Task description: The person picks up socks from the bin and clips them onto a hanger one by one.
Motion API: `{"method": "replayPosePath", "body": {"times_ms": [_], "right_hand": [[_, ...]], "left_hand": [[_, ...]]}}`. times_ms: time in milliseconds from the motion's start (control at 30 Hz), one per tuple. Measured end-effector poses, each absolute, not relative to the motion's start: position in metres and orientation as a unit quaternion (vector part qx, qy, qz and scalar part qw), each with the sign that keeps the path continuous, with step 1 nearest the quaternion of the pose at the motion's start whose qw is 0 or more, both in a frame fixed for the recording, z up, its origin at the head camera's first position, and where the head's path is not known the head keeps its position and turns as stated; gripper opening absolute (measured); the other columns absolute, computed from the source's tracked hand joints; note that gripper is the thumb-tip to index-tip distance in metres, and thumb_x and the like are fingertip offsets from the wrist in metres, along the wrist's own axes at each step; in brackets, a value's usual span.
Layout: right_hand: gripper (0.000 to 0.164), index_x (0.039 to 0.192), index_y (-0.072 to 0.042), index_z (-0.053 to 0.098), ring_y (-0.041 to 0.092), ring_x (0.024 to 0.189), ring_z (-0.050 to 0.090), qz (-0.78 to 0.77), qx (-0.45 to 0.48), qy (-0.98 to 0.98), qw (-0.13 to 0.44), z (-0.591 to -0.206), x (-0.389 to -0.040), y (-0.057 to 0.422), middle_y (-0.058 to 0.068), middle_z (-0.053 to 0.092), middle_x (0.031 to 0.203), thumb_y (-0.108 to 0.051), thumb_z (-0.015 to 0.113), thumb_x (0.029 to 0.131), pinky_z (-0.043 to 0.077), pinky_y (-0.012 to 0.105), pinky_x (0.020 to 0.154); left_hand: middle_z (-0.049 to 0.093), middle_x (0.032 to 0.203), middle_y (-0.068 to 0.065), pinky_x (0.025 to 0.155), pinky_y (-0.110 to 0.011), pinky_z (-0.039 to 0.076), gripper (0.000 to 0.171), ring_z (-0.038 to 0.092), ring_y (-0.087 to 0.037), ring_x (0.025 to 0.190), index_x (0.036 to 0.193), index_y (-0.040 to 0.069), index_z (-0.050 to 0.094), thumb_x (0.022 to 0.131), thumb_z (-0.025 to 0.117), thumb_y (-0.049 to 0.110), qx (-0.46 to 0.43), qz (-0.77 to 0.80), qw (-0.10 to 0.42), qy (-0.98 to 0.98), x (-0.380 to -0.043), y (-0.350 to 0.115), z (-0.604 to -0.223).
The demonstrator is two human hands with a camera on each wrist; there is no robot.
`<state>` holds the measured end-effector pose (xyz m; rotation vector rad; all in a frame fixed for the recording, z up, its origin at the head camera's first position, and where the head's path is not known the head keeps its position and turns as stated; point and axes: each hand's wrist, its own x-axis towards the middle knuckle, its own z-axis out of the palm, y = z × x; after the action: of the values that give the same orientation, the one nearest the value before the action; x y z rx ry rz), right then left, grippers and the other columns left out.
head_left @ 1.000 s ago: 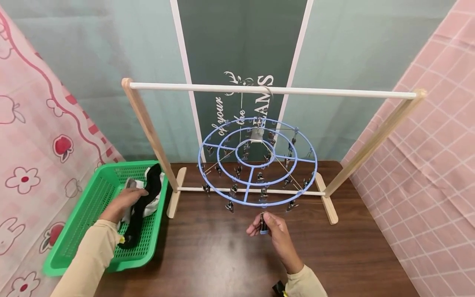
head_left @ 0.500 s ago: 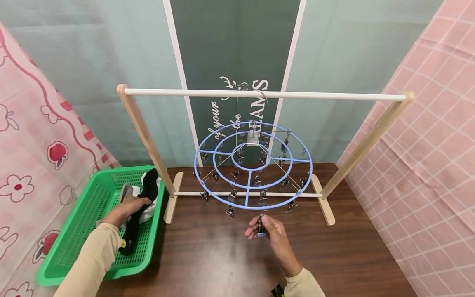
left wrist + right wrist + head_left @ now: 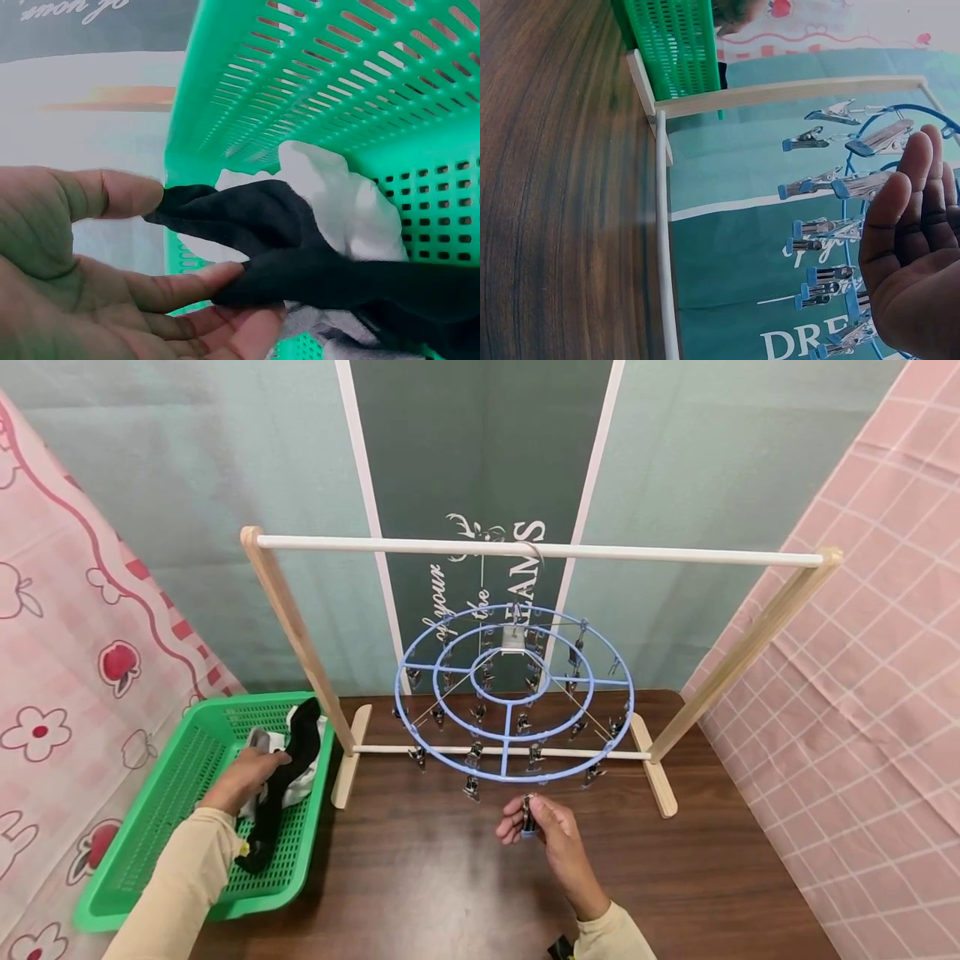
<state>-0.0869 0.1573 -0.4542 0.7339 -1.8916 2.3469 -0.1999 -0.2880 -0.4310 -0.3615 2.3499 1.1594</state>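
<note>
On the head view, I see a grey-green backdrop [image 3: 690, 460] behind the wooden stand [image 3: 450, 546], pink gridded cloth [image 3: 847, 652] to the stand's right, pink printed cloth [image 3: 67, 635] to its left and a dark wood-grain table [image 3: 442, 877] beneath it. Left of the stand, the left forearm slants into a green basket [image 3: 161, 793], where the left hand [image 3: 243, 777] grips the black sock [image 3: 283, 785]. In front of the stand, the right hand [image 3: 551, 835] has its thumb and fingers pinching 1 clip [image 3: 528, 818], just below the near edge of the 3-ringed blue hanger [image 3: 507, 735].

On the left wrist view, I get the thumb above and the fingers below, spread moderately with the sock's end between them; white cloth [image 3: 330, 187] and grey cloth [image 3: 322, 326] lie beyond in the basket.

On the right wrist view, the fingers are bent beside the hanger's clips; from there I cannot tell the grip.
</note>
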Motion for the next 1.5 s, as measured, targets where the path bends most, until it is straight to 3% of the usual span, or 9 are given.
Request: {"method": "replayPosePath", "body": {"times_ms": [67,133,267,400,533,900,1133,1333,1500], "right_hand": [[0.044,0.097,0.022,0.053,0.016,0.068,0.068,0.759,0.231,-0.608,0.020,-0.454,-0.086,0.156,0.008,0.070,0.080,-0.008,0.022,0.106,0.056,0.032,0.064],[0.044,0.095,0.022,0.054,0.015,0.068,0.067,0.760,0.227,-0.609,0.025,-0.455,-0.086,0.155,0.006,0.070,0.080,-0.007,0.023,0.106,0.056,0.032,0.064],[0.041,0.093,0.020,0.057,0.013,0.068,0.065,0.749,0.214,-0.625,0.051,-0.455,-0.085,0.154,0.003,0.067,0.077,-0.004,0.026,0.105,0.055,0.029,0.063],[0.038,0.094,0.015,0.061,0.015,0.064,0.058,0.728,0.199,-0.650,0.089,-0.454,-0.084,0.152,0.009,0.057,0.072,-0.001,0.028,0.104,0.051,0.026,0.061],[0.037,0.094,0.013,0.060,0.018,0.059,0.050,0.724,0.191,-0.654,0.108,-0.454,-0.084,0.151,0.015,0.046,0.069,-0.001,0.027,0.104,0.048,0.027,0.057],[0.023,0.101,0.013,0.063,0.009,0.090,0.057,0.709,0.128,-0.682,0.123,-0.455,-0.082,0.153,-0.001,0.067,0.097,0.002,0.042,0.100,0.045,0.021,0.078],[0.017,0.106,0.012,0.064,0.007,0.083,0.059,0.708,0.136,-0.683,0.115,-0.456,-0.083,0.155,0.000,0.068,0.097,0.007,0.051,0.095,0.049,0.020,0.072],[0.017,0.107,0.014,0.062,0.006,0.068,0.057,0.718,0.161,-0.669,0.106,-0.456,-0.083,0.155,-0.001,0.065,0.084,0.009,0.052,0.094,0.049,0.022,0.060],[0.017,0.107,0.013,0.062,0.006,0.067,0.057,0.718,0.147,-0.673,0.100,-0.456,-0.083,0.155,-0.002,0.068,0.091,0.008,0.055,0.093,0.050,0.022,0.058]], "left_hand": [[0.029,0.134,-0.044,0.096,-0.056,0.041,0.065,0.044,-0.052,0.114,0.135,-0.023,0.028,0.098,0.041,0.029,-0.138,0.432,0.228,0.862,-0.198,-0.289,-0.428],[0.053,0.098,-0.034,0.085,-0.049,0.048,0.041,0.057,-0.042,0.088,0.099,-0.017,0.052,0.097,0.043,0.023,-0.143,0.446,0.205,0.859,-0.197,-0.291,-0.427],[0.037,0.053,-0.002,0.063,-0.035,0.043,0.040,0.035,-0.011,0.047,0.057,0.013,0.037,0.095,0.050,0.015,-0.158,0.471,0.163,0.853,-0.196,-0.294,-0.426],[0.057,0.086,-0.023,0.074,-0.042,0.048,0.025,0.055,-0.026,0.069,0.070,0.003,0.063,0.092,0.060,0.015,-0.170,0.483,0.135,0.849,-0.192,-0.294,-0.425],[0.042,0.131,-0.030,0.087,-0.049,0.043,0.021,0.046,-0.042,0.110,0.099,-0.003,0.067,0.090,0.064,0.015,-0.163,0.483,0.114,0.853,-0.187,-0.291,-0.423],[0.033,0.143,-0.032,0.092,-0.052,0.040,0.049,0.038,-0.046,0.122,0.133,-0.012,0.045,0.093,0.062,0.012,-0.121,0.484,0.095,0.861,-0.180,-0.277,-0.410],[0.046,0.132,-0.028,0.098,-0.056,0.038,0.036,0.038,-0.045,0.126,0.120,-0.011,0.055,0.093,0.061,0.013,-0.104,0.497,0.050,0.860,-0.175,-0.271,-0.405],[0.060,0.084,0.001,0.072,-0.031,0.044,0.020,0.054,-0.022,0.087,0.100,-0.004,0.059,0.092,0.064,0.013,-0.071,0.472,0.003,0.879,-0.173,-0.267,-0.400],[0.058,0.073,0.002,0.059,-0.028,0.041,0.011,0.051,-0.017,0.070,0.088,-0.001,0.055,0.091,0.063,0.006,-0.054,0.484,-0.033,0.873,-0.171,-0.266,-0.400]]}}
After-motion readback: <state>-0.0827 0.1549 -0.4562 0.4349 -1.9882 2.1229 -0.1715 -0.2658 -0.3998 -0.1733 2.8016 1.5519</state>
